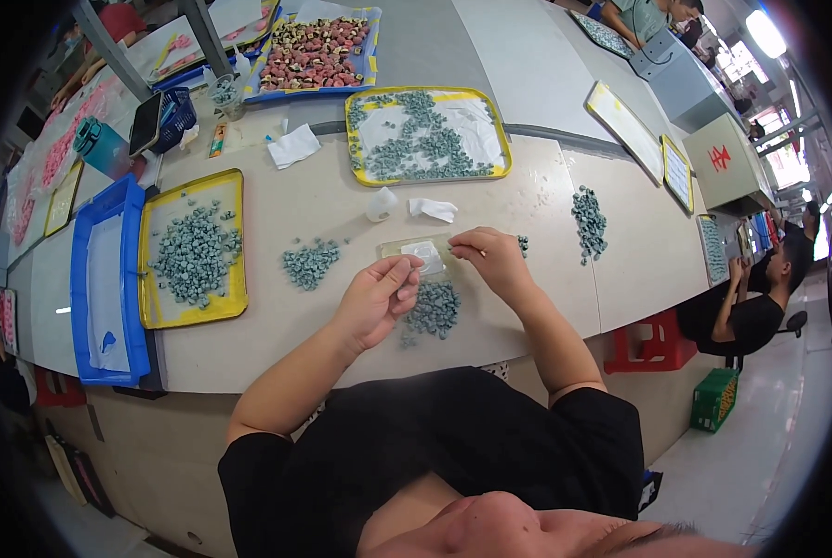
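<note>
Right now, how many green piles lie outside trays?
4: one pile left of the left hand, one between the forearms, one partly hidden beside the right hand, one farther right.

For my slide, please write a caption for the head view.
Left hand and right hand close together at a small tray, near piled grey-green pieces.

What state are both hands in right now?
Left hand: pinched closed; cannot tell if it holds anything.
Right hand: pinched closed; anything held is too small to tell.
</note>
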Demonstrator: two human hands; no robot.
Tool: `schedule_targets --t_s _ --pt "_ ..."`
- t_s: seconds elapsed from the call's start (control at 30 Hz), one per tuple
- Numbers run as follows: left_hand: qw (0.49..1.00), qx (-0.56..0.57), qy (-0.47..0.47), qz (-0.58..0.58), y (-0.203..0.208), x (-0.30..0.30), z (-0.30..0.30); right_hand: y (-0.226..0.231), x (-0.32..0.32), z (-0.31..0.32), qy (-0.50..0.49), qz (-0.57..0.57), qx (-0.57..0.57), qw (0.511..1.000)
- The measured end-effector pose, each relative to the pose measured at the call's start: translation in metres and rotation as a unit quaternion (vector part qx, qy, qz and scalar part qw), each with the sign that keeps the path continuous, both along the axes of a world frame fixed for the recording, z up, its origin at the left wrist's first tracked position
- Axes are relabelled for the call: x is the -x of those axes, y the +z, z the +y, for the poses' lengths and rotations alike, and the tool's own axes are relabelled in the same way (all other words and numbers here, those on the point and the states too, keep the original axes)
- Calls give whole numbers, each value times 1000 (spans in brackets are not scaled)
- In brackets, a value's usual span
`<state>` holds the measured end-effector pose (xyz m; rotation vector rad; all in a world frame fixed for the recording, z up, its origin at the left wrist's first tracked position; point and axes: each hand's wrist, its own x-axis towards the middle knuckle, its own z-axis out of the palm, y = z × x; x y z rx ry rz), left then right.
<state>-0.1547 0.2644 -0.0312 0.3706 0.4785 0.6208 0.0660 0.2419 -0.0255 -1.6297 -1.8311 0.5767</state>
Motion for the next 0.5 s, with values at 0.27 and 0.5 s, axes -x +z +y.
schedule_targets --t_s 0.27,0.5 --pt "999 13 25 -16 -8 11 8 -16 12 1 21 -86 -57 994" --pt "999 -12 32 20 -10 13 4 -20 19 0 53 -135 -116 983"
